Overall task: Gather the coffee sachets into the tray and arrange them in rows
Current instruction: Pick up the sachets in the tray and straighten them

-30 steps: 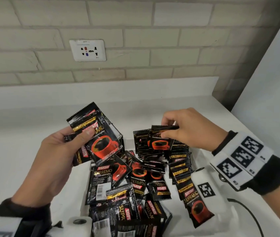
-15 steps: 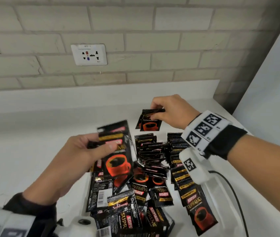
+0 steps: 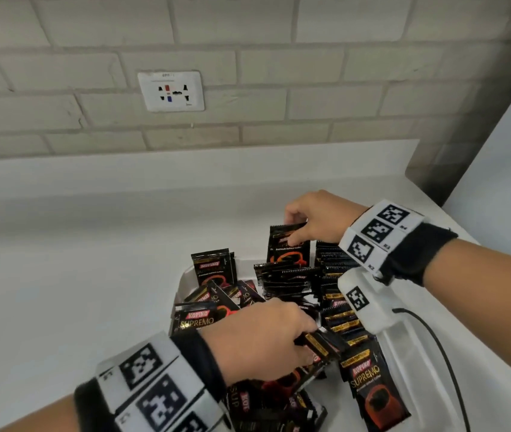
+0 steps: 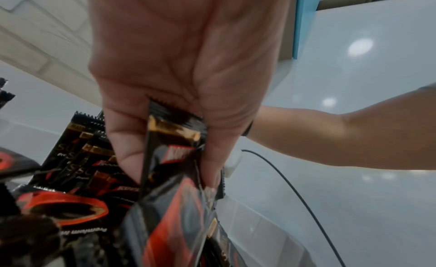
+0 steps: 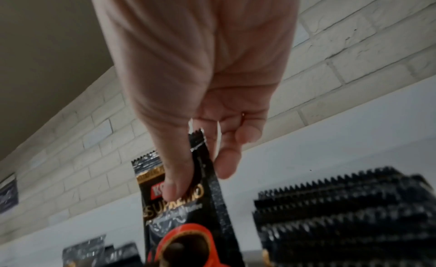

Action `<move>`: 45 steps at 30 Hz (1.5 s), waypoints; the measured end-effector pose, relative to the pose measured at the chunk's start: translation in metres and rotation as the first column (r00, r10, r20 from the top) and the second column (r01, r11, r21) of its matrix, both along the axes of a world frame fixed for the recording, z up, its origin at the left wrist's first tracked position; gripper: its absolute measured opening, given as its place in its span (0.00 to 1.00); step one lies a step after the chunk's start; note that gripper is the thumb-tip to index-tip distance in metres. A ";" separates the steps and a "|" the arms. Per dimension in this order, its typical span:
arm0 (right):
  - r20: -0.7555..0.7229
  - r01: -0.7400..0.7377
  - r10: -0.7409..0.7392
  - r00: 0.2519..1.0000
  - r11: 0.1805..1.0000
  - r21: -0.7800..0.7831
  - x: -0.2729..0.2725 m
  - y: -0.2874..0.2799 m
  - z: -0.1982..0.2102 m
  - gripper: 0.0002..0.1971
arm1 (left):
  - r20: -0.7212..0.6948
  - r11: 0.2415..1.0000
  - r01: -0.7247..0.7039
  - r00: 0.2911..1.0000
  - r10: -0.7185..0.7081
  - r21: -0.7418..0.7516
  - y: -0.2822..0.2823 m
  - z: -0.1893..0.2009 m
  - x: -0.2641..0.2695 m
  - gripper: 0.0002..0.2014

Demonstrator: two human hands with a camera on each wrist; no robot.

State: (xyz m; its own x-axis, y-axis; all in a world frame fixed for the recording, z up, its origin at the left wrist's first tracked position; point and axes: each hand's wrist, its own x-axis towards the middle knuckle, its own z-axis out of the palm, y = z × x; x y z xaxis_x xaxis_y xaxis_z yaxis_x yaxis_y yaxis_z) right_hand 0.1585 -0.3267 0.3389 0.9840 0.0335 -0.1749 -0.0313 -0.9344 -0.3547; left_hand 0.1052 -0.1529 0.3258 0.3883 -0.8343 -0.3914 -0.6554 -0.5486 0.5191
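Observation:
Black coffee sachets with red cups fill a clear tray (image 3: 403, 347) on the white counter. My right hand (image 3: 313, 218) pinches the top of an upright sachet (image 3: 288, 247) at the far end of the middle row; thumb and fingers clamp that sachet (image 5: 200, 187) in the right wrist view. Lower down, my left hand (image 3: 266, 341) grips a small bundle of sachets (image 3: 319, 342) over the loose heap; in the left wrist view the fingers curl round this bundle (image 4: 172, 144). A tidy row (image 3: 344, 310) runs along the tray's right side, partly hidden by my right wrist.
A brick wall with a white socket (image 3: 171, 91) stands behind the counter. A black cable (image 3: 441, 353) trails right of the tray. One sachet (image 3: 213, 268) stands upright at the tray's far left corner. Bare white counter (image 3: 70, 275) stretches to the left.
My left hand has dropped from chest height down onto the loose heap with its bundle. My right hand has carried its sachet farther back, to the far end of the middle row.

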 end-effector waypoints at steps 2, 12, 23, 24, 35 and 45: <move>-0.031 -0.036 0.035 0.999 0.999 -0.041 0.002 0.003 -0.004 0.09 | 0.000 1.000 -0.014 1.000 0.014 -0.001 -0.003 0.000 0.003 0.07; -0.213 -0.229 0.178 0.961 0.941 -0.248 0.020 0.016 -0.015 0.11 | 0.026 0.991 -0.133 0.991 0.134 -0.036 0.000 0.000 0.010 0.11; -0.182 -0.150 0.126 0.975 0.981 -0.126 0.024 -0.001 -0.015 0.08 | -0.003 0.975 -0.210 0.978 0.211 -0.072 -0.004 -0.006 0.013 0.07; -0.188 -0.146 0.122 0.975 0.982 -0.120 0.025 -0.002 -0.016 0.08 | -0.022 0.971 -0.228 0.974 0.227 -0.073 -0.003 -0.006 0.014 0.06; 0.259 0.009 -0.097 0.961 0.947 0.320 -0.033 -0.008 0.040 0.02 | -0.573 0.661 -0.711 0.653 0.496 -0.238 0.037 0.003 0.034 0.18; 0.052 0.295 -0.443 0.895 0.675 0.676 -0.116 0.047 -0.013 0.21 | -0.828 0.327 -0.894 0.419 0.373 -0.305 0.014 -0.003 0.008 0.16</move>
State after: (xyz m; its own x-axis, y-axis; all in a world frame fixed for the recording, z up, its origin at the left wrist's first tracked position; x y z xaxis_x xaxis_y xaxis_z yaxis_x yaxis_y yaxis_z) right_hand 0.0420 -0.2795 0.3262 0.9492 -0.3097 -0.0551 -0.1849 -0.4079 -0.8941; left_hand 0.1128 -0.1386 0.3226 0.8477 -0.4674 -0.2511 0.2974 0.0268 0.9544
